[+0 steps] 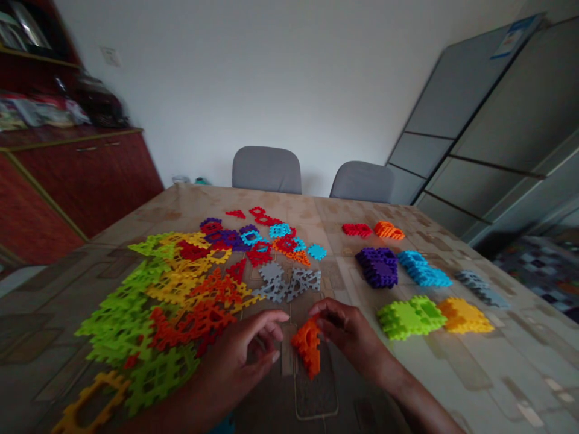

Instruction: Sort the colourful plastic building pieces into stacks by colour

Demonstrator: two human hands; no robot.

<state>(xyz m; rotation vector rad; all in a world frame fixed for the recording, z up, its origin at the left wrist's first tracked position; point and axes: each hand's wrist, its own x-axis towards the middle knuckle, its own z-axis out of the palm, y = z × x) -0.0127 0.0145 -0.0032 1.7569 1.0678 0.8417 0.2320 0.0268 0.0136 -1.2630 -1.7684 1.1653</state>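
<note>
Bench (479, 361) below the grip; loose pieces (181, 286) heaped to its left; left hand (248, 339) near it, fingers parted; right hand (346, 319) pinching; green stack (412, 316) rightward; orange pieces (308, 349) pinched in the right grip, between both hands

1. No word, brand or number can be read.
2. Well beyond and to the right of the grip of the right hand (344, 325) on the orange pieces (309, 345), a blue-and-white label (513, 37) sits high on a tall grey unit (434, 99); its print is blurred.
3. Far left of that grip, printed packets (47, 113) are illegible.
</note>
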